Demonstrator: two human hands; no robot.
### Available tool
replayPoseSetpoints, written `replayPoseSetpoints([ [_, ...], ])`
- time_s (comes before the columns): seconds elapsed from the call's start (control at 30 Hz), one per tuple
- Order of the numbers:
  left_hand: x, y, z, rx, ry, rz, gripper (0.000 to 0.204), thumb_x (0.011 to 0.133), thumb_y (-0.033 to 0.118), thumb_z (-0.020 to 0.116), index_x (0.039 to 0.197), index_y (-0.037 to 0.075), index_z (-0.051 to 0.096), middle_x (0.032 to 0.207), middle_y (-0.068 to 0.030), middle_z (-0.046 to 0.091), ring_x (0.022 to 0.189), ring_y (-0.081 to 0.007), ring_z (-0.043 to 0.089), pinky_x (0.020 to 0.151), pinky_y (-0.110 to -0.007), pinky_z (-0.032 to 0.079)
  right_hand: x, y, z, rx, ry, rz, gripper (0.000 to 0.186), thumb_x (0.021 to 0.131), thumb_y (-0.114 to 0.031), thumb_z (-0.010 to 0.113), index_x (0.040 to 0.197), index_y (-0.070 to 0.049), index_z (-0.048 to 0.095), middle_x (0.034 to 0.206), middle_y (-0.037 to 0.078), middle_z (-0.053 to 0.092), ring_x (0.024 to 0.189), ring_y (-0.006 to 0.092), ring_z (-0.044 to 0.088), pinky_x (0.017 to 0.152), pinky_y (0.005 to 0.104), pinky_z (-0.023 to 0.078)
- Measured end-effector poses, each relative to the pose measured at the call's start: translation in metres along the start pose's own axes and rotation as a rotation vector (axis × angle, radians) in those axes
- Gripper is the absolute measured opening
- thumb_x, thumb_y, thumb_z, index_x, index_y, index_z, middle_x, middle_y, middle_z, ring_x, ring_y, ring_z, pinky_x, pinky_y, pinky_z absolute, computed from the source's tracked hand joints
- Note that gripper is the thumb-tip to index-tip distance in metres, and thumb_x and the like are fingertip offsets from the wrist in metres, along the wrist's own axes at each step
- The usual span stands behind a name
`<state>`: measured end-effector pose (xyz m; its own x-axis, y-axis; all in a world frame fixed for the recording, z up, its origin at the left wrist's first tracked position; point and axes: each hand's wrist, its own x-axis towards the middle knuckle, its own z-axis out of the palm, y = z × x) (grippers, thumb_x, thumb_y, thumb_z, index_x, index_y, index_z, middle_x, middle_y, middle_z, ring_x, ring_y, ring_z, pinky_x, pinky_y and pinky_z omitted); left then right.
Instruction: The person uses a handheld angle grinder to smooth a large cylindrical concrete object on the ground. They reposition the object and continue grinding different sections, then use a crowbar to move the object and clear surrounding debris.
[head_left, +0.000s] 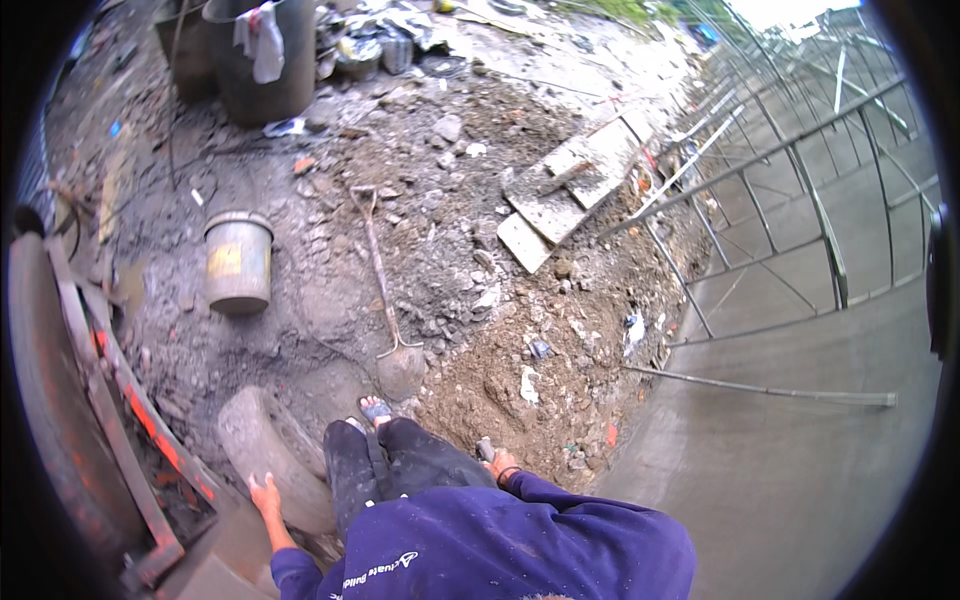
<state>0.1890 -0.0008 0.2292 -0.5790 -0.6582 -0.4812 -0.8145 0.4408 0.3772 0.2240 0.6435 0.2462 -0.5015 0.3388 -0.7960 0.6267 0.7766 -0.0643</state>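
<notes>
My left hand (265, 496) is at the lower left, against the side of a grey, dirt-coated wheel-like ring (262, 430); its fingers look stretched out and nothing shows in them. Low in the middle, my right hand (502, 465) is closed around a small grey object (485, 449), whose kind I cannot make out, above the brown soil. Ahead of my feet a shovel (378, 268) lies on the ground, its handle pointing away. Left of it stands a grey-white bucket (239, 262) with a yellowish label.
A rusty machine frame with orange edges (160, 430) stands along the left. Ahead right, dirty boards (560, 195) lie on rubble. A metal bar framework (800, 180) rises over a smooth grey surface (780, 450) on the right. Dark drums (262, 75) stand at the far left.
</notes>
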Motion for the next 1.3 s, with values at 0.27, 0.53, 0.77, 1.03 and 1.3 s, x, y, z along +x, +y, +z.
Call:
replayPoseSetpoints([
  [0.27,0.044,-0.039,0.019,0.268,-0.145,-0.146,0.085,0.089,0.039,0.081,0.149,-0.009,0.046,0.147,-0.0310,0.056,0.138,-0.0438,0.052,0.118,-0.043,0.041,-0.052,-0.054,-0.042,0.082,0.039,-0.013,0.058,0.083,-0.040,0.075,0.118,0.006,0.068,0.117,0.033,0.071,0.114,0.0453,0.069,0.097,0.0492,0.057],
  [0.53,0.073,-0.018,0.060,0.490,-0.126,-0.329,0.086,0.077,0.050,0.091,0.136,-0.005,0.061,0.143,-0.0258,0.059,0.133,-0.0413,0.058,0.111,-0.047,0.049,-0.103,-0.124,-0.128,0.195,0.053,0.047,0.052,0.083,-0.042,0.078,0.108,0.003,0.072,0.098,0.030,0.075,0.099,0.0426,0.075,0.085,0.0483,0.058],
  [0.77,0.078,-0.011,0.057,0.413,-0.103,-0.361,0.071,0.070,0.048,0.096,0.119,0.003,0.071,0.135,-0.0220,0.063,0.128,-0.0475,0.059,0.102,-0.059,0.053,-0.092,-0.270,-0.199,0.072,0.101,-0.327,0.054,0.084,-0.044,0.078,0.108,0.003,0.072,0.094,0.029,0.074,0.093,0.0434,0.074,0.082,0.0497,0.057],
  [1.03,0.074,-0.011,0.056,0.417,-0.093,-0.270,0.068,0.073,0.045,0.095,0.117,-0.001,0.072,0.135,-0.0247,0.062,0.131,-0.0495,0.055,0.105,-0.060,0.051,-0.039,-0.431,-0.284,0.257,0.255,-0.559,0.053,0.086,-0.046,0.077,0.108,0.002,0.070,0.093,0.024,0.075,0.089,0.0379,0.075,0.080,0.0463,0.057],
  [1.3,0.068,-0.005,0.047,0.355,-0.184,-0.336,0.072,0.076,0.047,0.092,0.117,-0.009,0.070,0.139,-0.0300,0.059,0.131,-0.0443,0.058,0.109,-0.051,0.050,0.104,-0.619,-0.279,0.096,0.541,-0.844,0.050,0.089,-0.044,0.076,0.122,-0.007,0.069,0.101,0.025,0.075,0.095,0.0458,0.073,0.083,0.0530,0.057],
])
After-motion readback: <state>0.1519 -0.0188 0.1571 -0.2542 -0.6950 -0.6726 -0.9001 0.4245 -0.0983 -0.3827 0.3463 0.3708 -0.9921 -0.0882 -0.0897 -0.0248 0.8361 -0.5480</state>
